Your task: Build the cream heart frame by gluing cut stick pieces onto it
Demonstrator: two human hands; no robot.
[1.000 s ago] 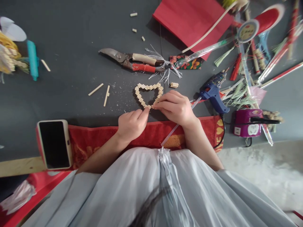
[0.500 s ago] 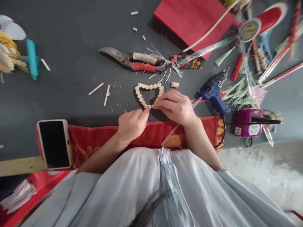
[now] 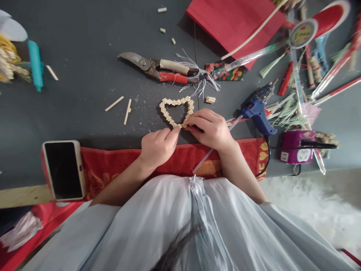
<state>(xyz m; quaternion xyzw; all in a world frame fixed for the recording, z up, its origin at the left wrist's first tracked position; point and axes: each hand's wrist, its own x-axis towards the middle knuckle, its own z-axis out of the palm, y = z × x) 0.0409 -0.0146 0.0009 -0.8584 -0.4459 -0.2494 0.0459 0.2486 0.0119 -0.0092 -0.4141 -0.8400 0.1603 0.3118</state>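
Note:
A heart outline made of small cream pieces [image 3: 169, 104] lies flat on the dark grey table [image 3: 84, 45]. My left hand [image 3: 157, 145] is curled, its fingertips pinching the heart's lower tip. My right hand [image 3: 210, 128] lies over the heart's right side, fingers closed and pressing that edge near the tip. Both hands meet at the heart's point, just above a red cloth [image 3: 113, 165] along the table's near edge.
Pruning shears [image 3: 158, 68] lie beyond the heart, with silver strands beside them. A blue glue gun [image 3: 258, 111] and a purple socket [image 3: 296, 146] sit to the right. A phone [image 3: 63, 169] rests at left. Short sticks [image 3: 121, 107], red paper [image 3: 237, 22] and craft clutter surround.
Both hands stay pinched on the heart's tip. The view has shifted slightly, and the heart sits a little further left under my fingers.

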